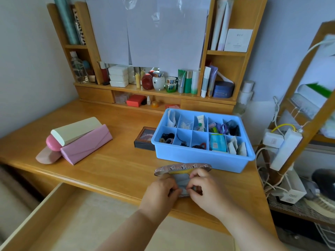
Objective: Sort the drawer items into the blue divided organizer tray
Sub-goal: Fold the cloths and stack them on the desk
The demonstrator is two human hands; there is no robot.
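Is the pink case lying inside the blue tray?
No, the pink case lies on the desk, left of the tray.

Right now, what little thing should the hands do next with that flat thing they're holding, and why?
Probably lift it toward the blue tray. Both the left hand and right hand grip a small flat item on the desk edge, just in front of the tray. The drawer looks emptied, so this seems the last piece to sort.
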